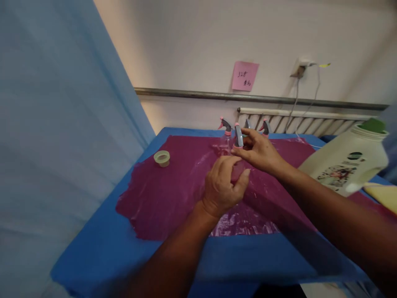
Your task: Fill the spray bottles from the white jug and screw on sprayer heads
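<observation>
My left hand (pixel 223 185) wraps round the clear body of a spray bottle whose grey and pink spray head (pixel 238 136) rises above it. The fingers of my right hand (pixel 259 151) are closed on that spray head at its pink collar. Just behind and to the left stands a second spray bottle (pixel 227 138). Two more spray heads show behind my right hand, one of them (pixel 266 127) to its right. All of this is over a purple plastic sheet (pixel 173 198).
A small pale cup (pixel 162 159) sits on the sheet at the left. A large pale green jug (pixel 344 161) with a green cap stands at the right, beside a yellow item (pixel 383 196). A blue curtain (pixel 56 103) hangs left; a radiator (pixel 297 118) is behind.
</observation>
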A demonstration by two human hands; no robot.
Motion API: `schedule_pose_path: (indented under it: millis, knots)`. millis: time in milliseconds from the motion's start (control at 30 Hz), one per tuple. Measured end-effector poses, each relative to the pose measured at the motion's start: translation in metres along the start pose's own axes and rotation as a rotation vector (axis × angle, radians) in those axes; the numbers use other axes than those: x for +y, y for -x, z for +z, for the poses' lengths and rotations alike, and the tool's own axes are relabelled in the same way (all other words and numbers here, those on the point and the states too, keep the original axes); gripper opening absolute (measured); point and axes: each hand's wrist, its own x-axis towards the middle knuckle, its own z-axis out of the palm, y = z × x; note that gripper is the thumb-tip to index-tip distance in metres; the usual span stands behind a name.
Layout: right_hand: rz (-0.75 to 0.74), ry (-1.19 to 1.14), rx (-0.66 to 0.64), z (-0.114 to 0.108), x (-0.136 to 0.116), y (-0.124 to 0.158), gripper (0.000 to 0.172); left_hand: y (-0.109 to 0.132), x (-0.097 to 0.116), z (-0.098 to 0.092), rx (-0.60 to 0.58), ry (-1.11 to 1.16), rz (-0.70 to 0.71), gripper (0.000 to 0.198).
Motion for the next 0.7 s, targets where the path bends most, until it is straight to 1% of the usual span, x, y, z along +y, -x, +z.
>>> schedule_pose_path:
  millis: [67, 167, 233, 267, 333, 433, 500, 600, 700]
  knots:
    - [0.008, -0.023, 0.039, -0.01, 0.006, 0.017, 0.081, 0.004, -0.005, 0.005, -0.056, 0.009, -0.067, 0.051]
    - [-0.012, -0.081, 0.089, -0.014, 0.016, 0.037, 0.085, 0.013, -0.01, 0.014, -0.244, -0.02, -0.209, 0.083]
    - [-0.018, -0.094, 0.123, -0.011, 0.021, 0.048, 0.084, 0.018, -0.012, 0.019, -0.364, -0.024, -0.319, 0.095]
    - [-0.011, -0.094, 0.14, -0.008, 0.024, 0.052, 0.083, 0.02, -0.013, 0.022, -0.402, -0.021, -0.369, 0.097]
    - [0.007, -0.107, 0.16, 0.001, 0.029, 0.061, 0.082, 0.022, -0.014, 0.025, -0.442, -0.012, -0.449, 0.093]
    - [0.031, -0.142, 0.187, 0.014, 0.036, 0.07, 0.082, 0.021, -0.015, 0.027, -0.468, -0.001, -0.52, 0.074]
    - [0.038, -0.162, 0.239, 0.021, 0.039, 0.074, 0.083, 0.02, -0.015, 0.026, -0.471, 0.011, -0.536, 0.067]
    - [0.01, -0.191, 0.337, 0.028, 0.039, 0.076, 0.08, 0.018, -0.014, 0.025, -0.46, 0.036, -0.535, 0.066]
    - [0.001, -0.197, 0.375, 0.03, 0.035, 0.076, 0.073, 0.016, -0.013, 0.024, -0.462, 0.051, -0.544, 0.062]
